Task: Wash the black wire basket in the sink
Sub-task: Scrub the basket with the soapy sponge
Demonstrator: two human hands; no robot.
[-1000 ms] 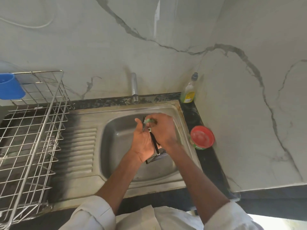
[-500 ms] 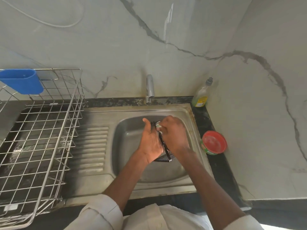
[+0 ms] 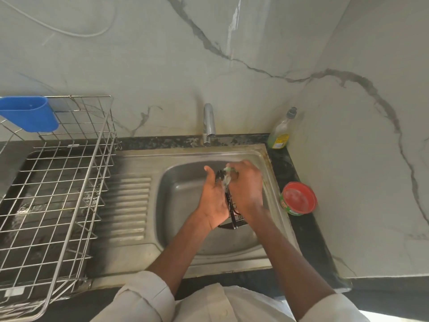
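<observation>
While the left hand (image 3: 212, 201) grips the black wire basket (image 3: 233, 212) over the sink (image 3: 181, 228) at frame centre, the right hand (image 3: 246, 187) pinches a soapy green scrubber (image 3: 228, 174) against it.

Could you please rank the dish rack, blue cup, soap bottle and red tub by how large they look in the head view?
1. Dish rack, largest by far.
2. Blue cup.
3. Red tub and soap bottle look alike; the bottle is farther, so unranked.

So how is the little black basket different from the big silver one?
The black wire basket is small, dark and held over the steel sink between both hands. The silver wire dish rack is much larger, shiny, and stands untouched on the counter beside the sink. Both are open wire grids.
</observation>
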